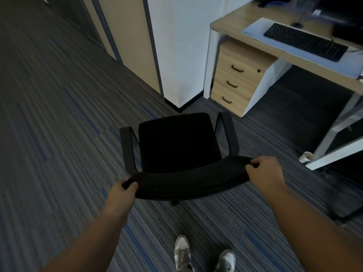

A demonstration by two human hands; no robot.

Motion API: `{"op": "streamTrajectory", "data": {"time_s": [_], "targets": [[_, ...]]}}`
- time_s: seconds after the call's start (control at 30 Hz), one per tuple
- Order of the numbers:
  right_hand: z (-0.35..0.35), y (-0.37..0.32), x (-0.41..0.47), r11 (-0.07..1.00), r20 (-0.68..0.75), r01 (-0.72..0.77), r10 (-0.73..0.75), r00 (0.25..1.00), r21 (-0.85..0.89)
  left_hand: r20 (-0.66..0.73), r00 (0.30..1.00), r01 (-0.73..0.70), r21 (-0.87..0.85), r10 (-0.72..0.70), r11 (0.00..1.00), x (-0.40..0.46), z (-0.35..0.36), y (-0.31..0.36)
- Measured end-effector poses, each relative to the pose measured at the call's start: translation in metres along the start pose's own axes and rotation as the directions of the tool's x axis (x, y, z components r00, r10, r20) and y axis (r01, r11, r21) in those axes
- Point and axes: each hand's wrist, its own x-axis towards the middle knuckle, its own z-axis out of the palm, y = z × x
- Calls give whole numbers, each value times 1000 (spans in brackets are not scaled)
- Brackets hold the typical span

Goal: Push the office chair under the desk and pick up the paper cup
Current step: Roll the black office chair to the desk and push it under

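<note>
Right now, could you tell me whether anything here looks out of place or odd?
Yes: a paper cup lies tipped on its side on the carpet by the desk leg. The office chair also stands out in the aisle, clear of the desk.

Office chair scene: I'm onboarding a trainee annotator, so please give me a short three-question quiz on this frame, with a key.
1. True or false: both hands hold the top edge of the office chair backrest.
2. Where does the paper cup lie?
A. on the desk beside the keyboard
B. on the carpet by the white desk foot
C. on the chair seat
3. Fill in: the drawer unit under the desk shows ___ drawer handles.

Key:
1. True. The left hand and the right hand each have a grip on one end of the backrest.
2. B. It lies on its side, to the right of the chair.
3. Three.
</note>
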Motion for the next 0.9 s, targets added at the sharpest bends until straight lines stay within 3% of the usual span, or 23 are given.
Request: {"op": "streamTrajectory", "data": {"time_s": [0.33,0.53,0.8,0.9], "targets": [[-13,29,-6,993,-80,-88,94,992,77,45,997,-58,45,56,997,9,27,16],[-32,66,-15,975,-155,-181,200,967,127,155,982,-132,152,108,980,15,65,47],[-41,114,-54,962,-95,-272,274,957,37,372,910,-328,377,183,866,30,118,97],[-43,131,-65,921,-10,-352,358,934,165,434,869,-439,458,236,773,26,139,106]]}}
